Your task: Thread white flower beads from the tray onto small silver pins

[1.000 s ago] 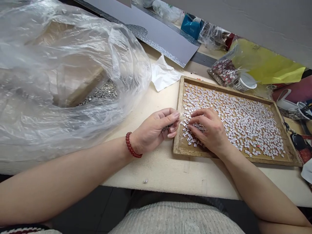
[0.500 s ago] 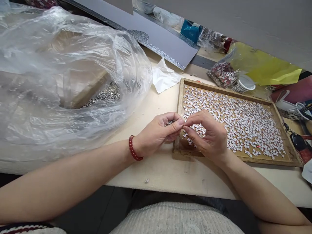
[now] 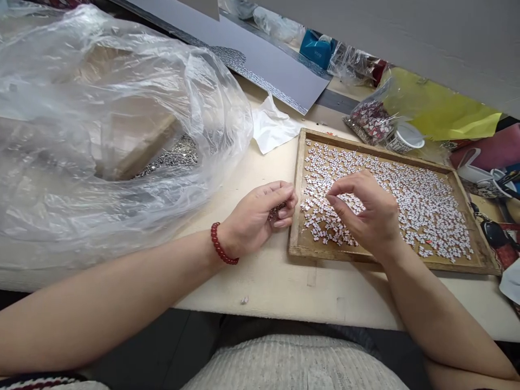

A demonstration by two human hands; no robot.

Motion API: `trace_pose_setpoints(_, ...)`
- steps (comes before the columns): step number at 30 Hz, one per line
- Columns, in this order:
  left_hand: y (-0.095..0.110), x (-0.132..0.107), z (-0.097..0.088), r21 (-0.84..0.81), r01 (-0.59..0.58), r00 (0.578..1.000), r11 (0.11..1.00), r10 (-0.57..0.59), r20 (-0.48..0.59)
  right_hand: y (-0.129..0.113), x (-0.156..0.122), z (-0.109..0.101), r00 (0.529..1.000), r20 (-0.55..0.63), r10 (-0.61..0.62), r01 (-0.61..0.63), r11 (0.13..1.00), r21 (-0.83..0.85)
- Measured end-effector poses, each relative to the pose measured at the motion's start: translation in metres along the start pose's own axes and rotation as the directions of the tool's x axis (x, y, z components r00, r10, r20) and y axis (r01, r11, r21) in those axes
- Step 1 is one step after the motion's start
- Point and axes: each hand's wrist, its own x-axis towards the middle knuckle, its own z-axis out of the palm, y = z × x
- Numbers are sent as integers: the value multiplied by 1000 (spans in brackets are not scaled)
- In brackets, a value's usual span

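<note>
My left hand (image 3: 264, 214) is curled round a clump of small metal pieces (image 3: 276, 210), partly hidden by the fingers; it is just left of the tray's edge. Over the left half of the shallow wooden tray (image 3: 295, 216), my right hand (image 3: 365, 211) has thumb and forefinger tips brought together. Whatever lies between those tips is too small to make out. Many tiny white pieces with reddish edges (image 3: 422, 200) are spread across the tray floor.
At left a large clear plastic bag (image 3: 219, 108) covers a box and a heap of metal bits (image 3: 179, 154). A white tissue (image 3: 272, 127), a blue tape dispenser (image 3: 316, 50), a small white cup (image 3: 410, 135) and a yellow bag (image 3: 447, 114) lie behind. A tiny piece (image 3: 244, 300) rests near the front edge.
My hands were together at the tray's left edge. The right hand has moved right over the pieces, and the left has drawn slightly left, fingers still curled.
</note>
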Motion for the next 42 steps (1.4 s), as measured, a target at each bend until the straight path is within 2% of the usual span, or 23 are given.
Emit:
trace_pose_setpoints(4,3,2,0,-97,35,999,995,-38,-29,16,-5,-3,981,196,10,33,976,-215)
trace_pose_setpoints(8,3,3,0,-91,30,999,995,-34,-37,18,-9,3,965,263,21,54,960,-274)
trace_pose_setpoints(13,3,3,2,-31,-3,999,1000,1,-38,14,-8,6,958,287,-4,99,943,-317)
trace_pose_setpoints(22,4,3,0,-21,6,999,1000,-7,-42,12,-6,7,943,332,-3,136,916,-378)
trace_pose_setpoints(38,3,2,1,-12,13,999,1000,-14,-46,12,-6,5,958,285,-26,118,943,-311)
trace_pose_setpoints(42,2,2,1,-10,18,999,1000,-18,-47,11,-6,5,969,246,-33,96,963,-250)
